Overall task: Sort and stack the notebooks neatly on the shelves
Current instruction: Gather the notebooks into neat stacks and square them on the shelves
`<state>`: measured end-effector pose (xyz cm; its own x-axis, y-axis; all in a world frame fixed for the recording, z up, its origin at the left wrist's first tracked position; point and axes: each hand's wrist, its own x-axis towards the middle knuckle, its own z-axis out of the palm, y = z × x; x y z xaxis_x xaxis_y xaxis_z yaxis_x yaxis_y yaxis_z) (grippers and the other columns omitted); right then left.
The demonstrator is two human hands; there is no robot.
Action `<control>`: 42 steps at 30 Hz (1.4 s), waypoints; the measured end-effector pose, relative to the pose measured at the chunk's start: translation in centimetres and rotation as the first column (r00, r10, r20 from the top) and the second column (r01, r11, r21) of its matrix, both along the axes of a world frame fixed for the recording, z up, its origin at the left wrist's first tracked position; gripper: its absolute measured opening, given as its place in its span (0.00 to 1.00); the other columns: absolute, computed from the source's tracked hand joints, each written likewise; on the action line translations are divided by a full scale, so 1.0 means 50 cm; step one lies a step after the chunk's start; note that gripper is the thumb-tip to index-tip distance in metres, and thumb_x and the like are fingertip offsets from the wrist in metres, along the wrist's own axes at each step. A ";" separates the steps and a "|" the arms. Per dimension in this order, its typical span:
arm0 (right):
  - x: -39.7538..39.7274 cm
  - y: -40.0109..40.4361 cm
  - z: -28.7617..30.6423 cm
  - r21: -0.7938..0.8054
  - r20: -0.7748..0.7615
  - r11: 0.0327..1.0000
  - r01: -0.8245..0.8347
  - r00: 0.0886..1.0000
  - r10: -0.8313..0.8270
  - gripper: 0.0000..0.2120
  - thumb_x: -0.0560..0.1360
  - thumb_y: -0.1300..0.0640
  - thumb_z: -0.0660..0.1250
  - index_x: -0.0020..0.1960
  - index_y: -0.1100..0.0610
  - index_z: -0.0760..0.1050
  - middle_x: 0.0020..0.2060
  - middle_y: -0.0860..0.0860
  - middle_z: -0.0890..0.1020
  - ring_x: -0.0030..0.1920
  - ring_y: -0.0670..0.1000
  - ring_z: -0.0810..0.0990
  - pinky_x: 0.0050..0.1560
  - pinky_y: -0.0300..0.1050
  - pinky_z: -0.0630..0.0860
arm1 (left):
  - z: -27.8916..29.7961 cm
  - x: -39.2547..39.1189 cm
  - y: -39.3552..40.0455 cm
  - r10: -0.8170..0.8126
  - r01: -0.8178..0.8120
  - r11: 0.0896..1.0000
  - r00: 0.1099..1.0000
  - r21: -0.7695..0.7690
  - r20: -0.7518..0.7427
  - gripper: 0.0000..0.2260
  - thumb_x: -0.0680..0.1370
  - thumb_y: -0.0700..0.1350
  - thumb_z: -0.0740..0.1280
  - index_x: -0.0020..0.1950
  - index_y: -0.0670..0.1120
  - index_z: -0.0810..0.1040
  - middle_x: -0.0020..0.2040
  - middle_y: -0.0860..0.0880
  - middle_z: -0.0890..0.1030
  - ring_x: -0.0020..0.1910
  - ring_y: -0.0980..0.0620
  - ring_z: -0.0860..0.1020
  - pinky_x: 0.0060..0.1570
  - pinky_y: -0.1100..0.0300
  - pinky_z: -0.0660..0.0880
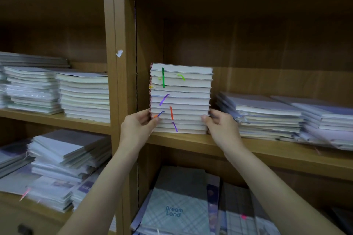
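A tall stack of notebooks (181, 99) with white page edges and coloured ribbon markers stands at the left end of the middle right shelf (267, 150), close to the wooden divider. My left hand (136, 127) grips the lower left side of the stack, thumb on the front page edges. My right hand (220, 126) grips the lower right side the same way. The fingers of both hands are hidden behind the stack.
Two lower, untidy notebook piles (267, 116) lie to the right on the same shelf. The left bay holds neat stacks (84, 95) above and a slumped heap (63, 164) below. A "Dream Land" notebook (175, 208) lies on the bottom right shelf.
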<state>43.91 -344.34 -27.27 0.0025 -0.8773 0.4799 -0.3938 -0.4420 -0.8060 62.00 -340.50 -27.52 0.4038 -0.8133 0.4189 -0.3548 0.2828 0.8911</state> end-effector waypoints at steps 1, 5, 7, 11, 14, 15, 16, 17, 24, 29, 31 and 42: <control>0.002 0.000 0.000 -0.004 -0.003 1.000 0.009 1.000 -0.009 0.15 0.79 0.55 0.62 0.64 0.56 0.75 0.52 0.50 0.81 0.56 0.51 0.78 0.60 0.54 0.74 | 0.002 0.001 -0.001 0.004 -0.004 1.000 1.000 0.000 0.000 0.22 0.75 0.42 0.68 0.69 0.43 0.71 0.63 0.47 0.77 0.64 0.51 0.73 0.56 0.59 0.70; 0.007 0.000 0.000 -0.013 0.003 0.999 0.048 0.999 -0.048 0.13 0.79 0.55 0.62 0.62 0.56 0.76 0.52 0.52 0.82 0.56 0.53 0.78 0.60 0.53 0.73 | 0.005 0.003 -0.003 0.022 -0.022 1.000 1.000 0.007 -0.019 0.22 0.74 0.42 0.69 0.68 0.43 0.72 0.63 0.46 0.77 0.63 0.50 0.74 0.56 0.58 0.70; 0.009 0.003 0.002 -0.011 0.004 0.998 0.067 0.998 -0.067 0.14 0.79 0.55 0.62 0.63 0.57 0.76 0.53 0.53 0.82 0.57 0.53 0.78 0.61 0.52 0.73 | 0.007 0.003 -0.004 0.033 -0.033 0.999 0.999 0.009 -0.015 0.22 0.74 0.42 0.70 0.67 0.42 0.72 0.62 0.46 0.78 0.63 0.50 0.74 0.59 0.55 0.71; 0.009 0.005 0.005 -0.010 -0.007 0.997 0.079 0.997 -0.079 0.16 0.79 0.55 0.63 0.65 0.59 0.74 0.55 0.54 0.81 0.58 0.53 0.77 0.61 0.49 0.72 | 0.007 0.008 -0.006 0.015 -0.015 1.000 1.000 -0.002 0.006 0.22 0.74 0.41 0.70 0.67 0.42 0.72 0.62 0.45 0.78 0.62 0.50 0.75 0.61 0.53 0.72; 0.004 0.009 0.004 0.011 -0.064 0.999 0.049 0.997 -0.048 0.21 0.76 0.57 0.67 0.67 0.58 0.71 0.59 0.53 0.79 0.61 0.51 0.76 0.62 0.46 0.72 | -0.010 0.009 0.000 -0.059 0.059 0.998 0.991 -0.003 0.121 0.24 0.74 0.37 0.69 0.70 0.44 0.69 0.64 0.48 0.76 0.63 0.54 0.74 0.61 0.58 0.71; 0.002 0.010 0.004 0.017 -0.105 0.999 0.038 0.994 -0.036 0.23 0.74 0.58 0.69 0.68 0.57 0.70 0.61 0.53 0.78 0.62 0.51 0.75 0.63 0.45 0.70 | -0.014 0.009 0.001 -0.076 0.076 0.997 0.985 0.005 0.154 0.26 0.74 0.35 0.68 0.71 0.44 0.67 0.65 0.49 0.75 0.64 0.54 0.73 0.62 0.59 0.70; 0.001 0.009 0.004 0.022 -0.142 0.999 0.036 0.989 -0.032 0.25 0.73 0.60 0.70 0.69 0.56 0.69 0.62 0.52 0.77 0.63 0.51 0.74 0.63 0.44 0.69 | -0.016 0.011 0.000 -0.075 0.074 0.997 0.979 0.013 0.191 0.27 0.74 0.34 0.67 0.72 0.45 0.66 0.65 0.49 0.75 0.64 0.54 0.73 0.62 0.60 0.69; 0.001 0.008 0.003 0.027 -0.176 0.999 0.043 0.984 -0.037 0.26 0.73 0.62 0.70 0.70 0.56 0.68 0.62 0.52 0.77 0.64 0.51 0.73 0.64 0.44 0.68 | -0.015 0.014 -0.001 -0.062 0.059 0.998 0.970 0.020 0.234 0.27 0.75 0.33 0.66 0.72 0.46 0.65 0.66 0.49 0.74 0.65 0.53 0.72 0.61 0.61 0.68; 0.001 0.001 0.002 -0.037 -0.318 0.994 0.104 0.942 -0.111 0.25 0.74 0.60 0.68 0.70 0.55 0.67 0.62 0.52 0.77 0.64 0.53 0.73 0.62 0.46 0.69 | -0.008 0.014 -0.009 0.022 -0.044 0.997 0.941 0.058 0.337 0.23 0.76 0.36 0.66 0.70 0.44 0.68 0.64 0.46 0.76 0.62 0.52 0.75 0.61 0.58 0.70; 0.001 -0.002 -0.001 -0.065 -0.362 0.993 0.099 0.925 -0.116 0.25 0.75 0.59 0.67 0.70 0.55 0.67 0.62 0.52 0.76 0.64 0.53 0.73 0.63 0.47 0.70 | 0.002 0.014 -0.008 0.006 -0.060 0.991 0.914 0.121 0.406 0.20 0.76 0.38 0.66 0.68 0.44 0.71 0.64 0.46 0.76 0.62 0.51 0.75 0.62 0.56 0.71; 0.001 -0.001 -0.002 -0.083 -0.390 0.992 0.092 0.913 -0.118 0.24 0.74 0.58 0.69 0.68 0.54 0.67 0.61 0.51 0.77 0.63 0.52 0.74 0.61 0.46 0.70 | 0.008 0.017 -0.008 -0.018 -0.052 0.988 0.902 0.148 0.432 0.20 0.76 0.38 0.66 0.68 0.44 0.71 0.64 0.47 0.76 0.62 0.51 0.75 0.62 0.56 0.71; 0.016 -0.001 -0.010 -0.209 -0.456 0.959 0.190 0.849 -0.268 0.20 0.73 0.55 0.69 0.64 0.54 0.69 0.56 0.52 0.79 0.57 0.54 0.77 0.54 0.45 0.73 | 0.000 0.008 -0.011 0.130 -0.182 0.982 0.842 0.048 0.524 0.16 0.76 0.41 0.68 0.63 0.44 0.75 0.57 0.48 0.80 0.57 0.53 0.78 0.55 0.60 0.73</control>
